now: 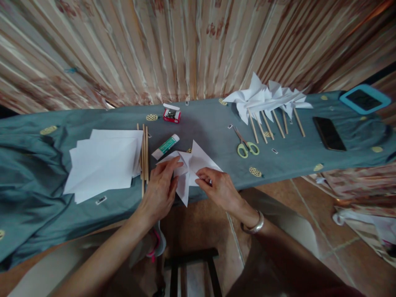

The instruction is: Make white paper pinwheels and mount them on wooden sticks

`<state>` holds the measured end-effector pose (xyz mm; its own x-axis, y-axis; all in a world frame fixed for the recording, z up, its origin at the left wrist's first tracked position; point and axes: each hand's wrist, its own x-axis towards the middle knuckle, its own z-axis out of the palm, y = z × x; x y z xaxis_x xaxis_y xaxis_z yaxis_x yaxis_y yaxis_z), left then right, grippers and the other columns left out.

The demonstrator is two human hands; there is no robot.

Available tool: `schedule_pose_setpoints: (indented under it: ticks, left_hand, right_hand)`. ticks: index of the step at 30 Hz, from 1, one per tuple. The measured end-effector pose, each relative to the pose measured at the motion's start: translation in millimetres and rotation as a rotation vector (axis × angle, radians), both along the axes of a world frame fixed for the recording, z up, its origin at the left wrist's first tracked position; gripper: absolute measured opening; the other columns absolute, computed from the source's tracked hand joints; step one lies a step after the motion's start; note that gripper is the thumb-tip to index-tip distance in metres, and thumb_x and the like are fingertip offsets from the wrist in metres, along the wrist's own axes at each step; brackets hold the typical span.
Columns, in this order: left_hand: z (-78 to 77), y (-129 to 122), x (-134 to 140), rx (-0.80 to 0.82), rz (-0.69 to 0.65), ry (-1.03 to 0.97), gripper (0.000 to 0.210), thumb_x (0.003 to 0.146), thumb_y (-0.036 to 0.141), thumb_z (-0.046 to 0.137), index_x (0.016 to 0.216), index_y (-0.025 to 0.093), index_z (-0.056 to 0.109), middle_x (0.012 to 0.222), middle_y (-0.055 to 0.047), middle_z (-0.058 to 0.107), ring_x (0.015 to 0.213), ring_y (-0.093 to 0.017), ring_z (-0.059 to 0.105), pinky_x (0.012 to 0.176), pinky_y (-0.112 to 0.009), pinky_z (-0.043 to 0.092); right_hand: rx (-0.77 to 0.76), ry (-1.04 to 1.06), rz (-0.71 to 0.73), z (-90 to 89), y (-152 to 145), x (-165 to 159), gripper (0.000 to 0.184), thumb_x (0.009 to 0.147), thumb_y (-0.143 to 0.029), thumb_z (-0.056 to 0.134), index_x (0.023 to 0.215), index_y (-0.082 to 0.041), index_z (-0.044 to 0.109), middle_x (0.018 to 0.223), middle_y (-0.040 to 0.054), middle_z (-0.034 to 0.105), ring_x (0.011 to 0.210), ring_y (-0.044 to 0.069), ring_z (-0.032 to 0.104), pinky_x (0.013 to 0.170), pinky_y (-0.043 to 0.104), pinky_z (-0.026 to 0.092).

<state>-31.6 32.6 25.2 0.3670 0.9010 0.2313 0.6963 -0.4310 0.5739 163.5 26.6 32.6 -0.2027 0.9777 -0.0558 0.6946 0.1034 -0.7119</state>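
A white paper pinwheel [185, 173], partly folded, lies at the table's front edge between my hands. My left hand [161, 183] holds its left side, fingers resting over a folded blade. On the right, my right hand [218, 185] pinches the lower edge of the paper between thumb and curled fingers; the fingertips are partly hidden. One large flap of the paper points up and right, and another point hangs toward me. Just beyond my left hand is a glue stick [166, 147]. Several wooden sticks [145, 152] lie beside that hand.
A stack of white paper sheets [103, 165] lies left of the sticks. Farther back stands an open red box [172, 114] of small metal pieces. Green-handled scissors [246, 145], several finished pinwheels on sticks [269, 101], a dark phone [329, 133] and a blue-framed tablet [365, 99] are rightward.
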Motion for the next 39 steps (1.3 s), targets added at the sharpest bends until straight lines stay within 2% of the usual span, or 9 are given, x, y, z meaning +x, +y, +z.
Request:
schedule_pose_setpoints:
  ticks: [10,20,32,39]
  left_hand:
    - [-1.2,-2.2,2.7,-0.034,-0.034,-0.007,0.047,0.089,0.012,0.04,0.134,0.021,0.043,0.128,-0.011,0.057,0.121,-0.025,0.048,0.102,-0.049,0.039]
    - [-0.6,-4.4,8.5,0.04,-0.123,0.072,0.044,0.089,0.009,0.04,0.132,0.018,0.045,0.121,-0.011,0.062,0.119,-0.025,0.049,0.096,-0.045,0.039]
    - [-11.4,-1.5,12.9,0.095,-0.131,0.132,0.04,0.092,0.01,0.037,0.131,0.016,0.046,0.114,-0.011,0.067,0.122,-0.027,0.048,0.097,-0.047,0.036]
    - [-11.7,-1.1,12.8,0.111,-0.137,0.147,0.041,0.092,0.009,0.037,0.131,0.017,0.047,0.11,-0.01,0.07,0.121,-0.027,0.05,0.096,-0.047,0.036]
  right_hand:
    - [0.002,-0.027,0.007,-0.8,3.1,-0.6,0.009,0.083,-0.018,0.061,0.09,-0.02,0.066,0.08,0.0028,0.074,0.076,0.018,0.07,0.07,0.029,0.051]
    - [-0.032,-0.036,0.021,1.9,5.9,-0.9,0.008,0.083,-0.017,0.061,0.09,-0.02,0.066,0.081,0.0022,0.074,0.076,0.018,0.07,0.072,0.029,0.05]
    - [-0.014,-0.033,0.054,-0.4,6.4,0.1,0.009,0.084,-0.017,0.061,0.093,-0.018,0.065,0.083,0.0037,0.075,0.079,0.018,0.071,0.073,0.029,0.051]
    - [0.002,-0.015,0.062,-2.9,6.6,1.2,0.011,0.084,-0.016,0.062,0.094,-0.017,0.065,0.084,0.0039,0.075,0.078,0.017,0.071,0.072,0.027,0.05]
